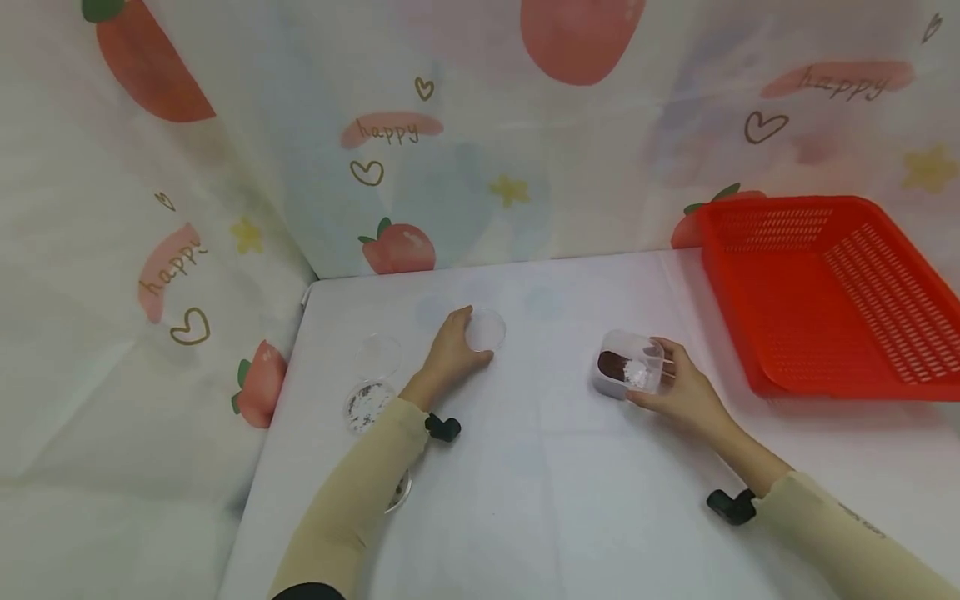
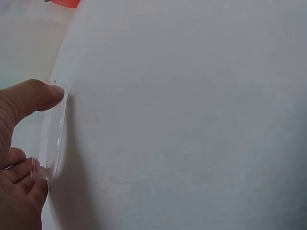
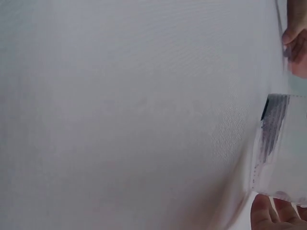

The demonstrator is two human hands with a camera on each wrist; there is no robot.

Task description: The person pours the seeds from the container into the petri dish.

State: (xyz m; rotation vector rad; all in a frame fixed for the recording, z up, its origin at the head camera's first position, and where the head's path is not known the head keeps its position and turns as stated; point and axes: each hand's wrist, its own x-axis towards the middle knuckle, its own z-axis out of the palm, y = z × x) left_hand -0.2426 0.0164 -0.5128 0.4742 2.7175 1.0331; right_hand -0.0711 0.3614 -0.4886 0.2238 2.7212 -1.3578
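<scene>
My left hand (image 1: 452, 346) pinches a clear, round, shallow petri dish piece (image 1: 487, 331) by its edge, thumb on one side and fingers on the other. In the left wrist view this clear piece (image 2: 56, 132) stands edge-on, close over the white cloth. On the right, my right hand (image 1: 686, 390) grips a clear plastic box (image 1: 609, 387) from its right side. Dark brown material (image 1: 612, 364) and a white patch (image 1: 637, 373) show inside the box. A dark smear runs along the box wall (image 3: 274, 127) in the right wrist view.
Left of my left forearm lie a clear round lid (image 1: 378, 356) and a petri dish (image 1: 366, 406) with dark bits. Another round dish (image 1: 402, 492) is partly hidden under the sleeve. A red plastic basket (image 1: 795, 308) stands at the back right, near the printed cloth backdrop (image 1: 465, 192).
</scene>
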